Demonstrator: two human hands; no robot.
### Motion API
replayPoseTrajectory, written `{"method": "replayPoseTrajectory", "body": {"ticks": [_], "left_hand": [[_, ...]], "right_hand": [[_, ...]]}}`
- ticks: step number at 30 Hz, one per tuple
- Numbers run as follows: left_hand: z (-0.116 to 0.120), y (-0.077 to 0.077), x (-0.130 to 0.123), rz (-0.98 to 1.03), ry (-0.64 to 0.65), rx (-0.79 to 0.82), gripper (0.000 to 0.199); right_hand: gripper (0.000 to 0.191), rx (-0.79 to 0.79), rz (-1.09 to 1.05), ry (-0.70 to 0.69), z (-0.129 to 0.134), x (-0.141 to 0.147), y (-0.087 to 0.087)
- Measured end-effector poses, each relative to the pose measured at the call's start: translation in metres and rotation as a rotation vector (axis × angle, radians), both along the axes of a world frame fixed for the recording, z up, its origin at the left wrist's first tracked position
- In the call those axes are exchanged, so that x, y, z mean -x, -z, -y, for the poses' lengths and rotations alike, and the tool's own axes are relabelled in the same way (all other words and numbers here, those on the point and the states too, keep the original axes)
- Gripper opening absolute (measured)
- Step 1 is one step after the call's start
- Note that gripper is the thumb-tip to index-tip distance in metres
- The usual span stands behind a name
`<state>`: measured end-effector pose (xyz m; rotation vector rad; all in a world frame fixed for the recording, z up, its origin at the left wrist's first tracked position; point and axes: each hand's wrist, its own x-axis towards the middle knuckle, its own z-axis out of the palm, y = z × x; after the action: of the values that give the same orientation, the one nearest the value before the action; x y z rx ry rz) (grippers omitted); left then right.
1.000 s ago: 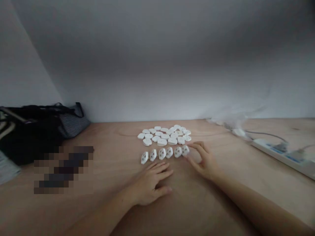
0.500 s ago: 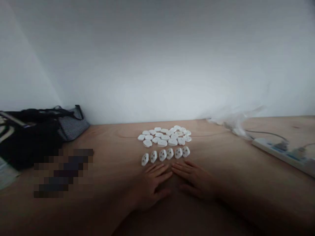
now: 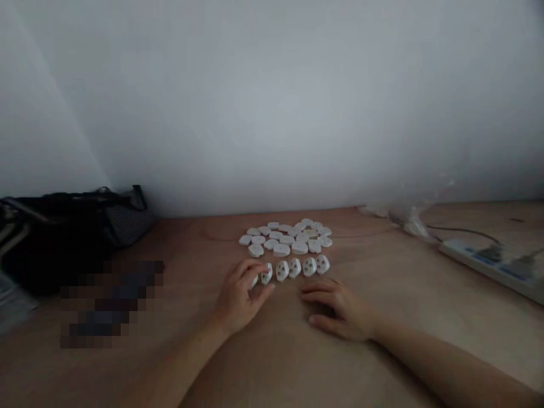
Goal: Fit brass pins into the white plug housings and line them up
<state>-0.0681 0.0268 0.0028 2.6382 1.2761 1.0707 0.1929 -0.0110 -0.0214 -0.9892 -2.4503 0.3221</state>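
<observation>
My left hand (image 3: 243,294) is at the left end of a row of white pieces with dark holes, its fingers and thumb apart. It partly covers the leftmost piece (image 3: 254,281), and its fingertips are by the second piece (image 3: 266,274). Whether they touch is hard to tell. My right hand (image 3: 335,309) rests on the wooden table (image 3: 272,362) in front of the row's right end, fingers loosely bent and thumb apart, holding nothing. Behind the row lies a cluster of several flat white pieces (image 3: 281,250).
A black bag (image 3: 63,238) stands at the far left, with a pixelated dark object (image 3: 114,300) in front of it. On the right are a white power strip (image 3: 488,260) with plugs and cables, and clear plastic wrap (image 3: 412,218). A pale wall rises behind the table.
My left hand has moved left and forward to the row's left end, its fingers now curved. My right hand has drawn slightly right, and its fingers have bent.
</observation>
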Motion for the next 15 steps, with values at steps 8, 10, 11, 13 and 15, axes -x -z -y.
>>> {"method": "replayPoseTrajectory", "body": {"ticks": [8, 10, 11, 13, 15], "left_hand": [[-0.033, 0.008, 0.040, -0.066, 0.128, 0.411, 0.054], [-0.034, 0.010, 0.039, -0.040, 0.131, 0.458, 0.051], [-0.035, 0.009, 0.039, -0.031, 0.125, 0.462, 0.051], [-0.034, 0.006, 0.039, -0.016, 0.099, 0.437, 0.050], [-0.032, 0.001, 0.039, 0.013, 0.056, 0.396, 0.049]], "right_hand": [[0.041, 0.029, 0.013, 0.018, 0.000, 0.002, -0.002], [0.041, 0.028, 0.008, 0.011, -0.001, 0.002, -0.001], [0.041, 0.026, 0.004, 0.011, -0.001, 0.001, -0.001], [0.042, 0.025, 0.005, 0.009, -0.001, 0.001, 0.000], [0.042, 0.025, 0.008, 0.011, -0.001, 0.001, 0.000]]}}
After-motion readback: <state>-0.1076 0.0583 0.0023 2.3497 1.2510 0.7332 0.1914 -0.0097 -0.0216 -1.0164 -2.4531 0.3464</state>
